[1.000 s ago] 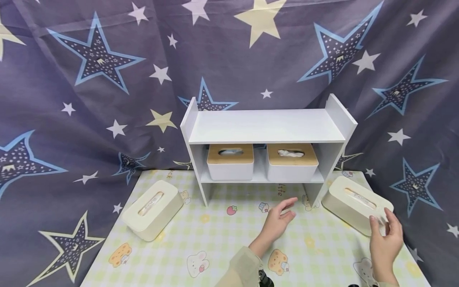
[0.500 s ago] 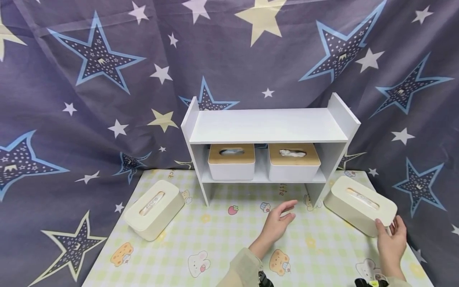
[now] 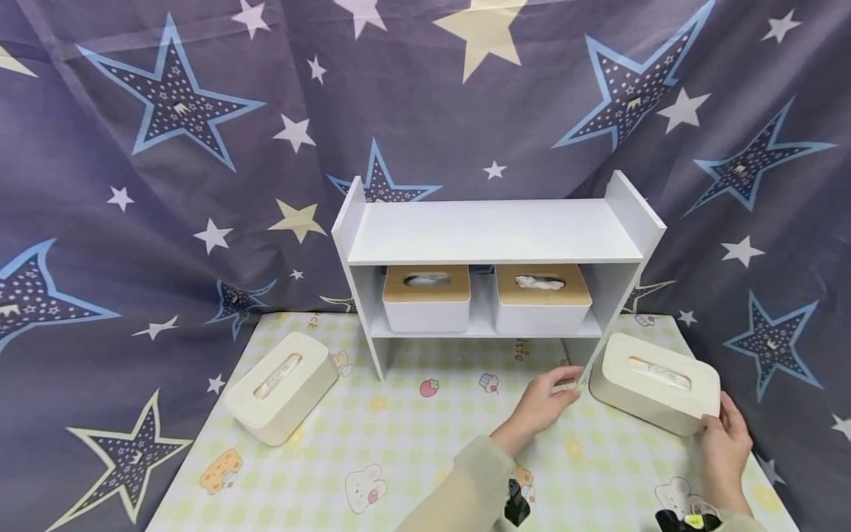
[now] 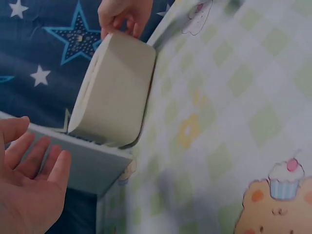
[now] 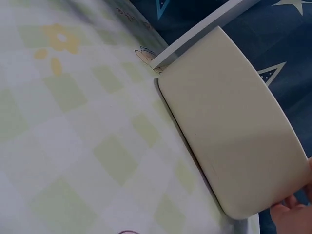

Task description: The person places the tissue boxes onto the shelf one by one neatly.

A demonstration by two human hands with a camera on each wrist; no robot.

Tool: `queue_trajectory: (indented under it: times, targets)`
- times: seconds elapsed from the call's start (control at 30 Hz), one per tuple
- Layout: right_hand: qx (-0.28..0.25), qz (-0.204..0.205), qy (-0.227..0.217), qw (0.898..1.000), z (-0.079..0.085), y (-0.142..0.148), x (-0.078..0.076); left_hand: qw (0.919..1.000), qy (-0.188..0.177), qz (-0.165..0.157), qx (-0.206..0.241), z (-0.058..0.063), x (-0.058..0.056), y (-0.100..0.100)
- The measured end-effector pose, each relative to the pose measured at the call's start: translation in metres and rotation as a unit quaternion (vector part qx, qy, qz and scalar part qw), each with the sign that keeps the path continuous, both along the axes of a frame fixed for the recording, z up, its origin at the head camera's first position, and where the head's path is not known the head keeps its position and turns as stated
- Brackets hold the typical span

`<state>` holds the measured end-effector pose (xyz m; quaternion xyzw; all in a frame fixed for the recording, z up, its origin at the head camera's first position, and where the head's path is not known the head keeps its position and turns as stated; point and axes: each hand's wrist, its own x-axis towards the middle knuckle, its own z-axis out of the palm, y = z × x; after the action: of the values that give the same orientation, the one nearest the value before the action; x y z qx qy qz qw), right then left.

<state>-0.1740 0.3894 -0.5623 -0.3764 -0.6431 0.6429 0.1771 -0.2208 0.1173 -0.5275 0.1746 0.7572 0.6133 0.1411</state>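
Observation:
A cream tissue box (image 3: 638,403) with a long slot in its lid lies on the table at the right, its left end beside the shelf's right leg. My right hand (image 3: 726,447) holds its near right end, thumb on the front side and fingers round the end. In the right wrist view the fingertips (image 5: 290,214) reach the box's lower corner. My left hand (image 3: 544,403) hovers just left of the box, fingers extended and apart from it. The left wrist view shows the left palm (image 4: 34,200) turned up with nothing in it.
A white two-tier shelf (image 3: 492,233) stands at the back. Its lower tier bears two white tissue boxes with wooden lids, a left one (image 3: 427,318) and a right one (image 3: 541,319). Another cream tissue box (image 3: 286,399) lies on the table at left. A starry curtain (image 3: 166,222) hangs behind.
My right hand has gone from above the box's corner to a grip on its end. The box has turned slightly, its near end shifting left. My left hand has moved right towards it.

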Motion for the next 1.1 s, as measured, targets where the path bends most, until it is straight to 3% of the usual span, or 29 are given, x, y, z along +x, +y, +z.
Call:
queue_trajectory:
  times: [0.2, 0.4, 0.57, 0.83, 0.97, 1.1]
  targets:
    - [-0.029, 0.005, 0.005, 1.0, -0.001, 0.003, -0.001, 0.998, -0.052, 0.003, -0.038, -0.003, -0.004, 0.023]
    - [-0.044, 0.015, 0.073, 0.996, -0.019, 0.011, 0.006, 0.9918, -0.123, 0.018, -0.032, -0.006, -0.004, 0.046]
    - [-0.077, 0.02, 0.117, 0.99, -0.02, 0.012, 0.015, 0.9881, -0.144, 0.01, -0.054, -0.01, -0.003, 0.056]
    - [-0.126, -0.004, 0.105, 0.986, -0.01, 0.008, 0.025, 0.9878, -0.133, 0.007, -0.081, -0.011, 0.003, 0.058]
    - [-0.126, -0.008, 0.132, 0.983, -0.03, 0.016, 0.031, 0.9887, -0.119, 0.0, -0.091, -0.007, 0.008, 0.051]
    - [-0.139, -0.032, 0.157, 0.977, -0.042, 0.018, 0.04, 0.9929, -0.08, -0.021, -0.086, 0.0, 0.011, 0.041]
